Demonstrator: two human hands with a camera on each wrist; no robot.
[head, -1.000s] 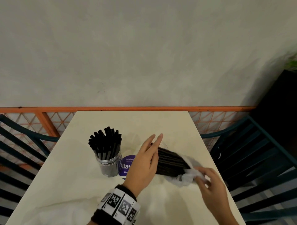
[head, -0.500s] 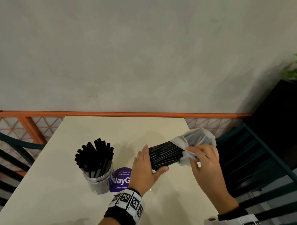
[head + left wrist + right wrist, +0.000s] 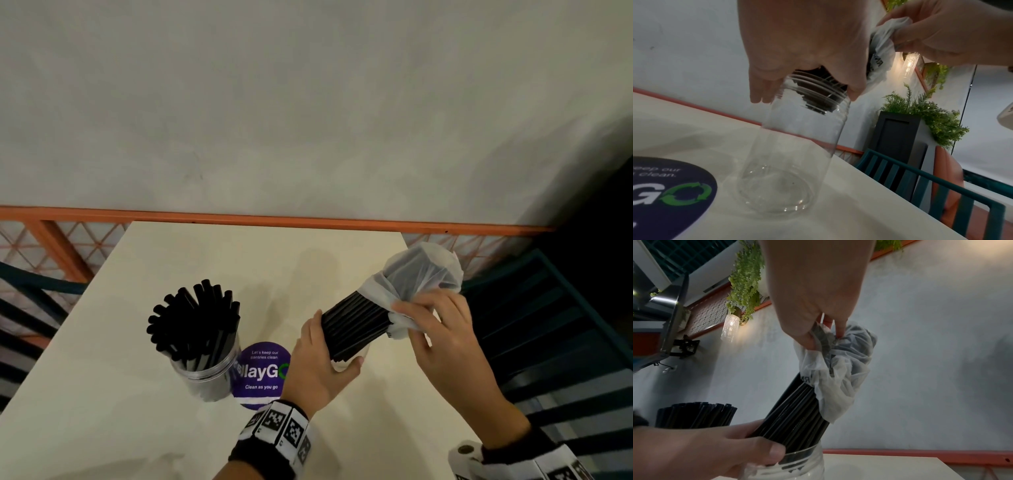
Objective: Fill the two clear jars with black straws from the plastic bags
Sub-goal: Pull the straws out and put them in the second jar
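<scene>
Your left hand [image 3: 317,370] curls round the lower end of the bundle of black straws [image 3: 356,329], thumb on the near side and fingers behind, right at the mouth of the empty clear jar [image 3: 789,155]. In the left wrist view the straw tips sit just inside that jar's threaded neck, and the jar leans on the cream table [image 3: 212,253] with nothing in its base. Your right hand [image 3: 442,329] pinches the crumpled white plastic bag [image 3: 421,277], which covers only the upper end of the bundle; the bare black length slants down from it toward your left hand. To the left stands the other clear jar [image 3: 205,370], upright and packed with black straws [image 3: 197,318] fanning above its rim. Between the two jars a round purple sticker [image 3: 262,371] lies flat on the tabletop. A dark teal chair [image 3: 548,342] stands off the table's right edge, and an orange rail [image 3: 274,219] runs along the grey wall behind.
</scene>
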